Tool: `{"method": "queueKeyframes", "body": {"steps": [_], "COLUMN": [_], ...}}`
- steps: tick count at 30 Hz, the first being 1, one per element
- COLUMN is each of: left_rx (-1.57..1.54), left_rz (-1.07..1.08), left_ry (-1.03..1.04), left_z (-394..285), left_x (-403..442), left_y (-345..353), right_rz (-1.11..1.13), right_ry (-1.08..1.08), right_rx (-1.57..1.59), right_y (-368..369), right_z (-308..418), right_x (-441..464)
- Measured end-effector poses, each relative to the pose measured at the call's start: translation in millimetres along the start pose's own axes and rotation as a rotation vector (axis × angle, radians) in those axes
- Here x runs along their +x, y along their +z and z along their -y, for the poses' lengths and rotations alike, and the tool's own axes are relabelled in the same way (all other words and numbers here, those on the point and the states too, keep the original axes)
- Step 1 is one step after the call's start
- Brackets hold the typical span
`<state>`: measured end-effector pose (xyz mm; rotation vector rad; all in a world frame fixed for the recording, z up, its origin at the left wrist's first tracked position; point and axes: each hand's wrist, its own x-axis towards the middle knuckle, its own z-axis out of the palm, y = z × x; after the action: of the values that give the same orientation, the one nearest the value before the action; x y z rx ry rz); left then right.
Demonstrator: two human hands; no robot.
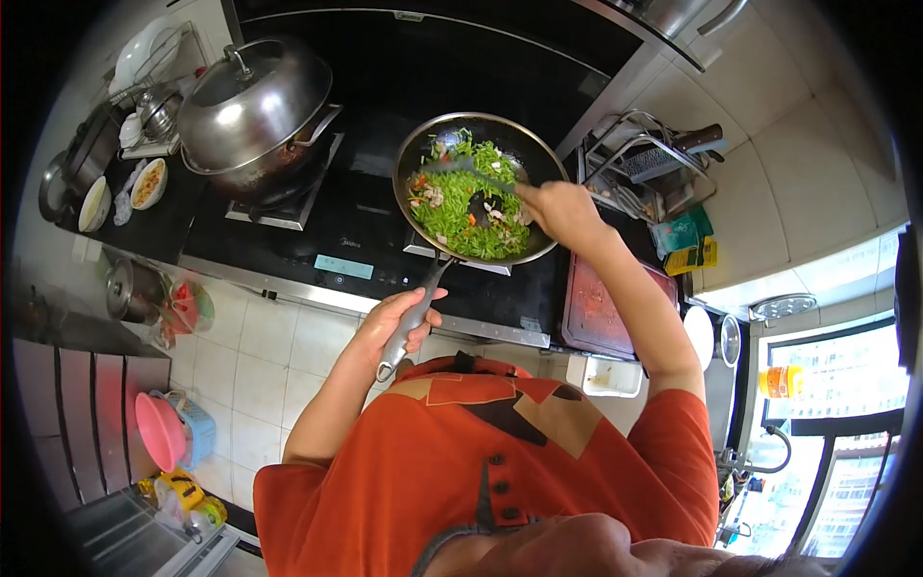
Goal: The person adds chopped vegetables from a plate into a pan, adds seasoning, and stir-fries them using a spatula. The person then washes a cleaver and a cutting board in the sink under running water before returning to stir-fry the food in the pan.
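Observation:
A dark frying pan [531, 149] sits over the right burner, full of chopped green vegetables [461, 213] with bits of pale meat and red pieces. My left hand [383, 327] is wrapped round the pan's grey handle [415, 315], close to the front edge of the stove. In my right hand [565, 213] is the handle of a dark spatula [449, 166]. Its blade reaches across to the pan's left side, over the greens. My right fingers are closed, and partly hide the spatula's handle.
A large lidded steel wok [255, 111] stands on the left burner. Bowls [149, 184] of food sit farther left. Right of the stove are a red cutting board [615, 306] and a rack holding a cleaver [663, 159]. A pink basin [159, 434] is at lower left.

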<state>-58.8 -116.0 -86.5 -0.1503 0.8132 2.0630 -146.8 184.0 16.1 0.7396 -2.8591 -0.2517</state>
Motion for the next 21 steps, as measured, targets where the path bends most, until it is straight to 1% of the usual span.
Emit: {"method": "queueKeyframes", "body": {"steps": [1,2,4,6,8,11,12,14,15,16,17,18,20,21], "left_rx": [0.009,0.005,0.031,0.032,0.015,-0.005,-0.003,-0.002,0.003,0.013,0.023,0.031,-0.005,-0.004], "left_rz": [-0.019,-0.020,-0.042,-0.038,-0.016,0.019,0.018,-0.001,0.005,-0.020,-0.047,-0.039,0.007,0.019], "left_ry": [-0.003,-0.010,-0.004,-0.004,-0.010,-0.013,-0.018,-0.017,-0.024,-0.028,-0.031,-0.032,-0.024,-0.017], "left_z": [2.5,4.1,1.6,2.7,2.6,1.3,1.3,0.7,0.4,0.7,0.9,0.7,1.9,2.2], "left_x": [-0.3,-1.4,-1.0,0.7,0.9,1.0,0.7,-0.5,-0.2,0.1,-0.5,-0.1,1.6,1.8], "left_y": [0.6,0.9,2.4,-0.3,-1.1,-3.2,-2.8,-0.9,0.7,2.3,2.9,1.5,-3.2,-3.9], "right_rz": [-0.064,-0.056,0.127,0.201,0.200,0.170,0.172,0.323,0.268,0.389,0.267,0.210,0.180,0.170], "right_ry": [-0.099,-0.097,-0.105,-0.055,-0.003,0.046,0.050,0.000,0.013,0.055,0.054,0.069,0.101,0.193], "right_rx": [0.065,0.069,0.001,-0.061,-0.215,-0.172,-0.168,-0.198,-0.155,-0.249,-0.252,-0.281,-0.270,-0.229], "right_y": [-8.8,-22.3,-58.5,-89.2,-119.4,-161.5,-160.1,-154.1,-136.8,-112.7,-87.7,-70.1,-57.7,-61.1], "right_z": [2.5,5.5,7.1,1.6,-2.5,4.7,8.4,21.3,29.2,33.7,33.0,27.9,3.7,-10.3], "right_x": [-11.3,-23.2,-41.8,-59.6,-72.0,-90.0,-92.8,-91.9,-85.5,-70.8,-62.4,-53.1,-44.3,-46.1]}}
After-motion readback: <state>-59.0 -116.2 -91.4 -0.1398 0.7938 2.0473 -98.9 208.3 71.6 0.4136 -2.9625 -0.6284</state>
